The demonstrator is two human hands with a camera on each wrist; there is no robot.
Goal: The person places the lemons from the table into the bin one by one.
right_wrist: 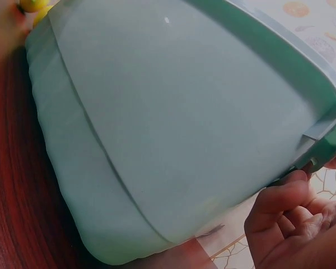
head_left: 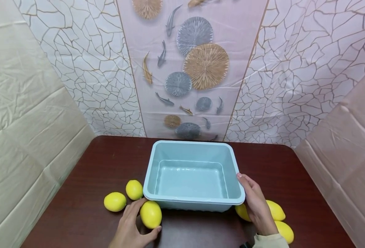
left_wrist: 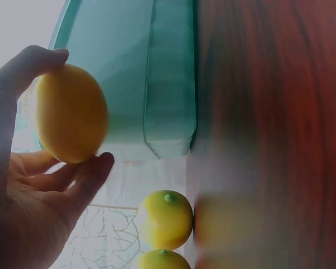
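My left hand (head_left: pixel 132 225) pinches a yellow lemon (head_left: pixel 151 214) between thumb and fingertips, close by the front left corner of a light blue plastic basin (head_left: pixel 194 200). In the left wrist view that lemon (left_wrist: pixel 73 114) is raised above the table surface, beside the basin wall (left_wrist: pixel 171 84). My right hand (head_left: pixel 256 205) grips the basin's right rim near its front corner, the thumb on top and curled fingers (right_wrist: pixel 280 202) beneath the edge. Nothing lies inside the basin.
Two lemons, one nearer the basin (head_left: pixel 134 189) and one farther left (head_left: pixel 115 202), lie on the dark reddish table (head_left: pixel 108 162). Several more lemons (head_left: pixel 276 210) lie around my right wrist, partly hidden. Patterned sheeting (head_left: pixel 105 86) stands behind the table.
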